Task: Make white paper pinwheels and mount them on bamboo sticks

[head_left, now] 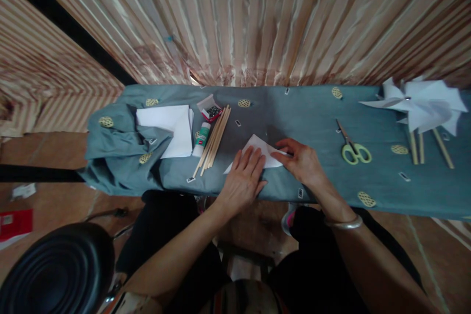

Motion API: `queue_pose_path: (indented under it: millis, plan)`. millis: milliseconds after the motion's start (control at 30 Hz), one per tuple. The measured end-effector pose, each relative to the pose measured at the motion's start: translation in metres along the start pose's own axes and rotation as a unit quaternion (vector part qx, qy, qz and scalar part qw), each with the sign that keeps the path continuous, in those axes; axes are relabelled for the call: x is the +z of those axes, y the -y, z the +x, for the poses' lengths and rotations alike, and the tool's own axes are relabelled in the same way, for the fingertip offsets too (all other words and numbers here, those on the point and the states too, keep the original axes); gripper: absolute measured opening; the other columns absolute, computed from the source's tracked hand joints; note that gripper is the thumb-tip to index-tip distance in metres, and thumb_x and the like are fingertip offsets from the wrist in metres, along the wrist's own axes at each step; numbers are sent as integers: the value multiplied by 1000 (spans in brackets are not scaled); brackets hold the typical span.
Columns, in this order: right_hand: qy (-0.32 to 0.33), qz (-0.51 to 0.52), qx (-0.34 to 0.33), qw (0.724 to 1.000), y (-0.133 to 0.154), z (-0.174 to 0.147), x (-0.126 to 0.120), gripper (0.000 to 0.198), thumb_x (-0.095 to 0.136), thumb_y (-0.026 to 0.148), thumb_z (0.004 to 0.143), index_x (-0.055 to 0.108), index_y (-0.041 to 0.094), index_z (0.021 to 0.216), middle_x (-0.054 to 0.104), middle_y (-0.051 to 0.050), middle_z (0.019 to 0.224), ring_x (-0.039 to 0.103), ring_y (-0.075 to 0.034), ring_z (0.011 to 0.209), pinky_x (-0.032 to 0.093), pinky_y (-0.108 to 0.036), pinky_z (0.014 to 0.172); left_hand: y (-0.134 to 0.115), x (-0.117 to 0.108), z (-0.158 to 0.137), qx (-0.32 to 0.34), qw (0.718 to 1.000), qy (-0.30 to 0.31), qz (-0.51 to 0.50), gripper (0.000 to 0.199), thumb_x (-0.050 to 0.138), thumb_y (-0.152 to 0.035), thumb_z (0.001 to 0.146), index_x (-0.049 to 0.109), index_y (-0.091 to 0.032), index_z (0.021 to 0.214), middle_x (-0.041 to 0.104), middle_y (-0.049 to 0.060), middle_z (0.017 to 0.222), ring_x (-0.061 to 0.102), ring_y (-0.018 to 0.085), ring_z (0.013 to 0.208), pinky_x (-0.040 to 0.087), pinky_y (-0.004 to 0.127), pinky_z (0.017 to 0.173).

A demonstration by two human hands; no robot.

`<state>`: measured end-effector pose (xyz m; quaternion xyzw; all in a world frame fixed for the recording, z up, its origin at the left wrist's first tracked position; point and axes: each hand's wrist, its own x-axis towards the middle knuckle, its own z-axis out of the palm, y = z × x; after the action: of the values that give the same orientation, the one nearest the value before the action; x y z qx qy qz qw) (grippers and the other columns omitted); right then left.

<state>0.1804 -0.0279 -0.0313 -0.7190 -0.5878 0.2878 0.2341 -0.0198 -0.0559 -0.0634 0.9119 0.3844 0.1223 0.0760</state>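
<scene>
A white sheet of paper [253, 142], folded into a triangle, lies on the cloth-covered table in front of me. My left hand [245, 176] is laid flat on it with the fingers stretched out. At the paper's right corner, my right hand [301, 159] pinches the tip between thumb and fingers. Just left of the paper rest several thin wooden sticks [215, 142] and a green and white glue stick [201, 140]. A pair of scissors with light green handles [355, 152] lies to the right of my right hand.
Farther left is a stack of white paper [180, 132], partly under a fold of the tablecloth [121, 142]. An open small box of pins [210, 109] stands behind the glue stick. White paper pinwheels [430, 103] on sticks lie at the right. Curtains [235, 19] hang behind the table.
</scene>
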Motion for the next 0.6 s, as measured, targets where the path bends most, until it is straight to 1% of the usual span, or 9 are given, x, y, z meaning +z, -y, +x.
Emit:
queue_pose_path:
  millis: [167,433,600]
  plan:
    - [0,-7,-7,1000,-1,1,0,24,71,35,78,71,23,98,77,-3,81,72,-21,74,51,-31,70,0,-5,1,-4,1000,14,-6,66,47,-49,98,38,-8,148,40,22,157,29,36,150,26,59,121]
    - [-16,-8,-21,1000,-4,1,2,23,71,35,78,72,24,98,77,-3,82,72,-22,72,52,-33,69,0,-2,0,-6,1000,12,-18,69,41,-54,98,38,-7,148,40,23,156,29,38,150,25,62,120]
    - [-17,-14,-9,1000,-1,2,3,23,70,34,78,72,23,98,77,-3,83,72,-22,75,52,-33,73,1,-2,0,-6,1000,12,-7,70,42,-56,98,40,-6,147,41,23,156,30,40,149,26,61,120]
